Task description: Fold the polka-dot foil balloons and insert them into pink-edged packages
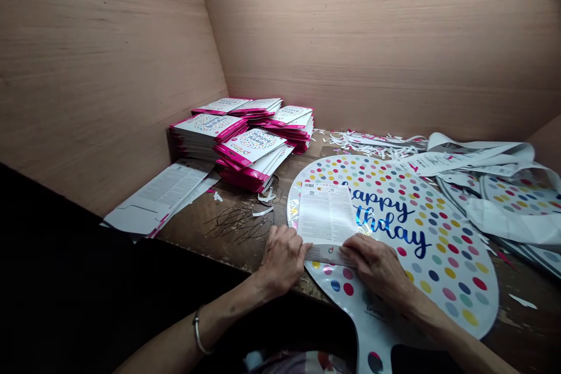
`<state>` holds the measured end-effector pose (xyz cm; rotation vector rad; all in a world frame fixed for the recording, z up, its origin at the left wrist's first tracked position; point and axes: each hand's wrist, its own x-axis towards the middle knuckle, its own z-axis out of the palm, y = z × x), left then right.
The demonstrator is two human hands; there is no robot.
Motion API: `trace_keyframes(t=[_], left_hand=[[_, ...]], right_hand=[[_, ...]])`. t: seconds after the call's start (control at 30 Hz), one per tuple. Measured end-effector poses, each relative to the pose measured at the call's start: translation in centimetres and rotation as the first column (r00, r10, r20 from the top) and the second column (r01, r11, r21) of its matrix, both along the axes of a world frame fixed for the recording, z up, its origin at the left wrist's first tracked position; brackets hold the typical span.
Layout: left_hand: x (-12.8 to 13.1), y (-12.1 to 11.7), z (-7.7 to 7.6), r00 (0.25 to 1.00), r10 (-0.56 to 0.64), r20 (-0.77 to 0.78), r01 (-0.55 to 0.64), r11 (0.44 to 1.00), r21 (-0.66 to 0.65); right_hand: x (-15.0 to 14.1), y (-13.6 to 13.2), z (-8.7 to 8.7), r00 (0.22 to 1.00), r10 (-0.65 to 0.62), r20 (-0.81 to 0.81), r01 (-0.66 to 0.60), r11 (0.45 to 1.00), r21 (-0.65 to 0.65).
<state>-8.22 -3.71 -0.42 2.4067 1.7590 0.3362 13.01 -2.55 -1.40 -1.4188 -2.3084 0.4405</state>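
A white printed packaging card [326,213], covered in small text with a barcode at its top, lies face up on a large foil balloon. Its near edge has a grey strip that looks folded over. My left hand [284,260] is closed at the card's lower left corner, thumb along the strip. At the lower right corner my right hand [377,266] pinches the same strip. The flat foil balloon [456,263] is white with coloured dots and blue "happy birthday" lettering, partly covered by the card and my right hand. Its tail hangs over the table's front edge.
Several stacks of pink-edged packets [254,146] stand at the back left. Flat printed cards [160,193] lie left of them, near thin dark threads [236,219]. Paper scraps [372,143] and white strips [482,158] lie at the back right. Wooden panels [350,41] enclose the table.
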Motion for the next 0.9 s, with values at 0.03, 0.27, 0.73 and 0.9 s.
trace_keyframes(t=[0.03,0.27,0.73,0.9], left_hand=[[0.4,0.2,0.0,0.998,0.036,-0.051,-0.036,0.999,-0.006],[1.0,0.4,-0.5,0.959,-0.281,-0.045,0.285,0.951,0.122],[-1.1,-4.9,3.5,0.843,-0.538,-0.001,0.427,0.668,0.610],[1.4,-2.7,10.7,0.817,-0.542,0.194,0.368,0.751,0.548]], right_hand=[[-0.3,0.0,-0.2,0.998,-0.026,0.063,0.022,0.998,0.061],[-1.2,-0.5,-0.9,0.944,0.025,0.330,-0.151,0.921,0.360],[-0.9,-3.5,1.8,0.931,0.310,0.195,-0.342,0.549,0.763],[0.6,-2.0,7.8,0.943,0.273,0.189,-0.309,0.513,0.801]])
